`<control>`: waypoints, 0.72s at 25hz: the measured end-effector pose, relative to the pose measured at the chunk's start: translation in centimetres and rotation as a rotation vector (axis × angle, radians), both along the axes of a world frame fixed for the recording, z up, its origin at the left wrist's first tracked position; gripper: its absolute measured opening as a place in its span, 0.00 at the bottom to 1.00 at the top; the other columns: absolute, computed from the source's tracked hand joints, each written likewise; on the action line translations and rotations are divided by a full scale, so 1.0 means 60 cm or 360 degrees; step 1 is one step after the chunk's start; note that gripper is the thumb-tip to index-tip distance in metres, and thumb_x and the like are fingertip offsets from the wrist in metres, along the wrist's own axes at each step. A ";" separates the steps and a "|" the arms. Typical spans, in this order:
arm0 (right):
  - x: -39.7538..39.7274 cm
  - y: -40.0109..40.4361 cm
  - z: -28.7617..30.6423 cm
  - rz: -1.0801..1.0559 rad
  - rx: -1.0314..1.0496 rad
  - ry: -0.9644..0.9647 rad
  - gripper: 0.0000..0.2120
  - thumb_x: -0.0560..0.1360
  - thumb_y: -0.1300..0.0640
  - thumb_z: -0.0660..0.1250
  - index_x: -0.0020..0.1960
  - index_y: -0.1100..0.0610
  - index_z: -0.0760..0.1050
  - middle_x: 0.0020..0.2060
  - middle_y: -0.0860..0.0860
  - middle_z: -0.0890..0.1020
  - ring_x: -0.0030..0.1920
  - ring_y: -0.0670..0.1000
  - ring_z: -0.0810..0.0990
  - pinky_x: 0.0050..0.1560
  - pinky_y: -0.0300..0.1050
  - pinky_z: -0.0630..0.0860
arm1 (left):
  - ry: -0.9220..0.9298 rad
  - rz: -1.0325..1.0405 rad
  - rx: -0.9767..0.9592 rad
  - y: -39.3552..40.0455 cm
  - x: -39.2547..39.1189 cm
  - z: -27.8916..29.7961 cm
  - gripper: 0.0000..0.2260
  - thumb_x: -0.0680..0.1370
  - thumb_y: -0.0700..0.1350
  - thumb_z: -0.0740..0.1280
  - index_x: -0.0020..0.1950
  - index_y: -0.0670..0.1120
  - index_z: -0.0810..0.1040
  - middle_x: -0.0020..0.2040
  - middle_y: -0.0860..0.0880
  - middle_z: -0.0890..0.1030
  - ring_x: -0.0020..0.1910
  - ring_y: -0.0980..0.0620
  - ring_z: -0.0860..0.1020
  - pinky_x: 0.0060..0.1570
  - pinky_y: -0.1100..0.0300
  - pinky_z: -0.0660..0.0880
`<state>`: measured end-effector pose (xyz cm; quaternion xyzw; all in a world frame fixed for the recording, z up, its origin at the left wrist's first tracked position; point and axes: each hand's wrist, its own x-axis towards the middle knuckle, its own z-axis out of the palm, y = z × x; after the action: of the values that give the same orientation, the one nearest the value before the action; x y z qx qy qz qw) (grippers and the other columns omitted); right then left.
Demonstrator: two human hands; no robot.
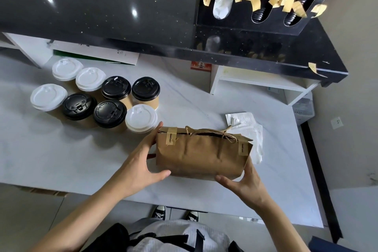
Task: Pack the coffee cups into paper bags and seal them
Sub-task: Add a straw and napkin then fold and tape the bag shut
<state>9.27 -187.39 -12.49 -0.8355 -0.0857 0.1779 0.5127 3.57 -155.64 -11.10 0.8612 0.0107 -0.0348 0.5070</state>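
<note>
A brown paper bag (200,155) with twine handles stands on the white counter (204,100), its folded top held by two tan tape strips, one near each end. My left hand (143,161) holds the bag's left end, fingers behind it and thumb in front. At the right lower corner my right hand (243,182) cups the bag, thumb in front. Several lidded paper coffee cups (96,96), some with black lids and some with white, stand grouped on the counter at the left.
White paper bags (249,127) lie flat behind the brown bag on the right. A black raised shelf (122,6) runs along the back, carrying a lid and glove dispenser (259,0) with tan tape strips stuck on its front edge. The counter's front edge is near my body.
</note>
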 end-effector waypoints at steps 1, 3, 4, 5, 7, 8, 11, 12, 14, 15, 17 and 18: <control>0.000 0.001 -0.001 -0.0015 -0.0004 -0.0005 0.44 0.67 0.48 0.82 0.75 0.40 0.63 0.65 0.30 0.74 0.67 0.36 0.73 0.64 0.32 0.72 | 0.0002 0.0003 0.0005 0.000 0.001 -0.001 0.54 0.69 0.43 0.82 0.82 0.61 0.49 0.78 0.64 0.64 0.76 0.61 0.66 0.73 0.60 0.68; 0.000 0.002 -0.004 -0.0043 -0.0002 -0.0027 0.43 0.66 0.50 0.83 0.74 0.40 0.64 0.63 0.29 0.75 0.66 0.37 0.74 0.60 0.28 0.72 | 0.0013 0.0032 0.0001 -0.003 0.001 -0.002 0.53 0.70 0.41 0.81 0.82 0.62 0.50 0.77 0.64 0.66 0.75 0.62 0.68 0.71 0.61 0.70; -0.001 0.002 -0.005 -0.0047 0.0001 -0.0035 0.44 0.65 0.48 0.83 0.74 0.40 0.63 0.64 0.30 0.75 0.67 0.37 0.74 0.61 0.29 0.73 | 0.0019 0.0051 -0.0010 -0.005 0.000 -0.002 0.53 0.70 0.40 0.81 0.82 0.62 0.50 0.76 0.64 0.67 0.73 0.62 0.69 0.69 0.65 0.71; -0.001 0.003 -0.005 -0.0042 0.0003 -0.0048 0.45 0.64 0.46 0.83 0.74 0.40 0.63 0.65 0.32 0.75 0.67 0.37 0.73 0.62 0.32 0.74 | 0.0027 0.0072 -0.0027 -0.007 0.000 -0.003 0.52 0.70 0.38 0.80 0.82 0.61 0.51 0.76 0.63 0.69 0.72 0.63 0.71 0.65 0.69 0.72; 0.000 0.002 -0.001 -0.0007 0.0005 -0.0088 0.51 0.62 0.39 0.83 0.77 0.39 0.59 0.70 0.35 0.72 0.71 0.37 0.70 0.66 0.36 0.72 | 0.0047 0.0104 -0.0058 -0.011 -0.001 -0.003 0.52 0.69 0.36 0.80 0.82 0.60 0.52 0.74 0.61 0.71 0.69 0.64 0.73 0.58 0.74 0.72; 0.002 0.000 0.004 0.0010 0.0026 -0.0109 0.54 0.62 0.36 0.82 0.79 0.39 0.56 0.73 0.35 0.69 0.73 0.37 0.68 0.68 0.36 0.70 | 0.0050 0.0116 -0.0067 -0.012 -0.001 -0.003 0.53 0.69 0.36 0.81 0.82 0.60 0.52 0.74 0.60 0.72 0.68 0.65 0.73 0.57 0.75 0.73; 0.010 -0.002 0.037 -0.0004 0.0182 -0.0184 0.54 0.64 0.36 0.78 0.82 0.38 0.51 0.76 0.33 0.65 0.75 0.36 0.64 0.70 0.31 0.65 | 0.0045 0.0135 -0.0075 -0.013 -0.002 -0.003 0.53 0.69 0.37 0.81 0.82 0.60 0.53 0.73 0.60 0.72 0.67 0.66 0.73 0.56 0.74 0.73; 0.014 -0.003 0.048 -0.0014 0.0235 -0.0237 0.51 0.66 0.39 0.77 0.82 0.40 0.52 0.77 0.35 0.65 0.76 0.38 0.64 0.72 0.33 0.65 | 0.0042 0.0141 -0.0074 -0.013 -0.002 -0.003 0.53 0.69 0.38 0.82 0.82 0.61 0.53 0.72 0.61 0.73 0.67 0.65 0.73 0.56 0.74 0.73; 0.024 -0.007 0.069 -0.0004 0.0294 -0.0331 0.43 0.71 0.46 0.75 0.81 0.45 0.58 0.77 0.41 0.66 0.77 0.45 0.66 0.74 0.44 0.66 | 0.0041 0.0147 -0.0066 -0.012 0.000 -0.002 0.53 0.68 0.38 0.82 0.81 0.63 0.53 0.71 0.62 0.73 0.67 0.64 0.73 0.56 0.74 0.74; 0.031 -0.008 0.077 0.0020 0.0296 -0.0358 0.37 0.73 0.49 0.74 0.79 0.46 0.63 0.77 0.43 0.68 0.77 0.47 0.67 0.74 0.49 0.66 | 0.0041 0.0148 -0.0061 -0.012 0.000 -0.003 0.52 0.68 0.38 0.82 0.81 0.63 0.54 0.71 0.62 0.73 0.67 0.64 0.74 0.56 0.73 0.74; 0.042 -0.008 0.086 0.0083 0.0230 -0.0384 0.27 0.73 0.48 0.72 0.72 0.42 0.72 0.74 0.43 0.71 0.76 0.50 0.68 0.73 0.55 0.68 | 0.0038 0.0152 -0.0054 -0.012 0.000 -0.002 0.52 0.69 0.39 0.82 0.81 0.63 0.54 0.71 0.61 0.73 0.67 0.62 0.74 0.56 0.72 0.74; 0.045 -0.007 0.086 0.0103 0.0186 -0.0375 0.24 0.72 0.45 0.71 0.68 0.41 0.74 0.73 0.43 0.72 0.75 0.50 0.69 0.72 0.56 0.69 | 0.0035 0.0153 -0.0049 -0.012 0.000 -0.001 0.52 0.69 0.39 0.82 0.81 0.63 0.55 0.71 0.61 0.73 0.67 0.62 0.74 0.56 0.72 0.75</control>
<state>11.95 -187.81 -7.30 -0.8161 -0.1826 0.0896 0.5410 3.57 -156.39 -11.19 0.8513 0.0570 -0.0201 0.5212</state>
